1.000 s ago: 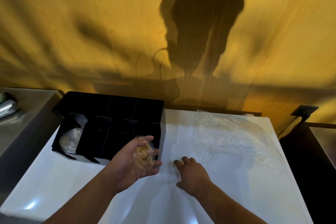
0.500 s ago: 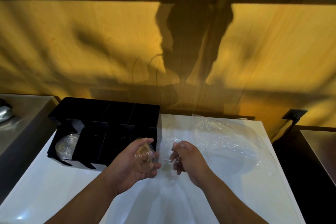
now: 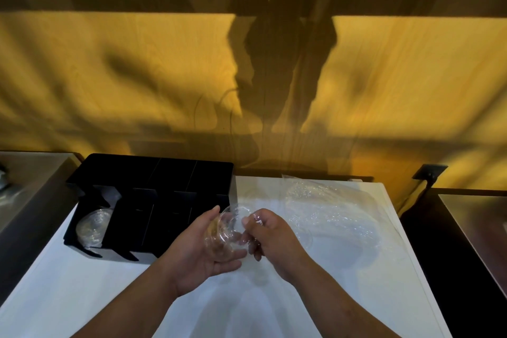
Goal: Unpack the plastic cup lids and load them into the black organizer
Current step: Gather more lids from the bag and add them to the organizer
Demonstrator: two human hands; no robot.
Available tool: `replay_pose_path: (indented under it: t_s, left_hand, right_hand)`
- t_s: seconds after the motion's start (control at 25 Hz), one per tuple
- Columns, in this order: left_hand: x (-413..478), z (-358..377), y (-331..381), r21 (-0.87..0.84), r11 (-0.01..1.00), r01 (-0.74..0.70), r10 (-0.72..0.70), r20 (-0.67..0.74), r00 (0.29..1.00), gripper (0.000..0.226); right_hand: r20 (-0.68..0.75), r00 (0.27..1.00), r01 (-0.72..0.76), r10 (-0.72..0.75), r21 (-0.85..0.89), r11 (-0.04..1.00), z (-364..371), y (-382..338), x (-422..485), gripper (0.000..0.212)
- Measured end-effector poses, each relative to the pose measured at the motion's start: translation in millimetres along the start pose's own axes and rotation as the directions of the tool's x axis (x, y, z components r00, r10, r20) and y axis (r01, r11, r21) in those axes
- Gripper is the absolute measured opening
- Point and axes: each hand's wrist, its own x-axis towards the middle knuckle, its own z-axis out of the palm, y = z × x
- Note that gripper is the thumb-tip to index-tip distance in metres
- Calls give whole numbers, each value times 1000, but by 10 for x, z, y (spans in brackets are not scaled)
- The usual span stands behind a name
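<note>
Head view, centre of frame: a small stack of clear lids (image 3: 220,230) sits in the left hand (image 3: 197,255), its grip cupped loosely round them. The right hand (image 3: 274,241) has a curled grip, its fingertips pinching the stack's right edge. By my reading, the lids are being gathered and squared. Next they must go into a free slot of the black organizer (image 3: 164,192), left of centre, whose leftmost slot holds loaded lids (image 3: 92,225). A crumpled clear wrapper (image 3: 329,214) lies at right on the white table (image 3: 68,296). Behind is a shadowed yellow wooden wall (image 3: 137,77).
</note>
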Motion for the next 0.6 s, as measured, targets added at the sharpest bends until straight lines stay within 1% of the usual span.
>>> replay_pose_path:
  t_s: [0.08, 0.2, 0.28, 0.36, 0.4, 0.48, 0.56, 0.6]
  left_hand:
    - [21, 35, -37, 15, 999, 37, -38, 38, 999, 60]
    - [22, 48, -72, 6, 999, 41, -42, 54, 998, 57]
    - [17, 34, -99, 17, 1000, 16, -17, 31, 999, 52]
    - [10, 12, -105, 38, 999, -9, 9, 6, 1000, 47]
    - [6, -1, -98, 46, 999, -21, 21, 2, 1000, 44]
    - [-2, -38, -65, 38, 998, -42, 43, -13, 999, 45]
    - [-21, -85, -18, 10, 998, -63, 63, -37, 997, 55]
    - [-31, -104, 3, -2, 997, -73, 73, -46, 996, 61]
  right_hand:
    - [-16, 999, 37, -40, -173, 984, 72, 9, 4, 27]
    - [-42, 995, 68, -89, -364, 929, 136, 41, 2, 26]
    - [-39, 994, 72, -100, -455, 888, 156, 87, 7, 30]
    - [-20, 993, 93, -119, -502, 860, 146, 105, 34, 34]
    - [-20, 989, 119, -149, -510, 852, 122, 97, 62, 35]
    - [-74, 962, 186, -264, -533, 825, 34, 71, 179, 33]
    - [-113, 904, 253, -412, -635, 730, -80, 30, 376, 22]
    - [-97, 886, 264, -453, -699, 665, -123, 5, 487, 17]
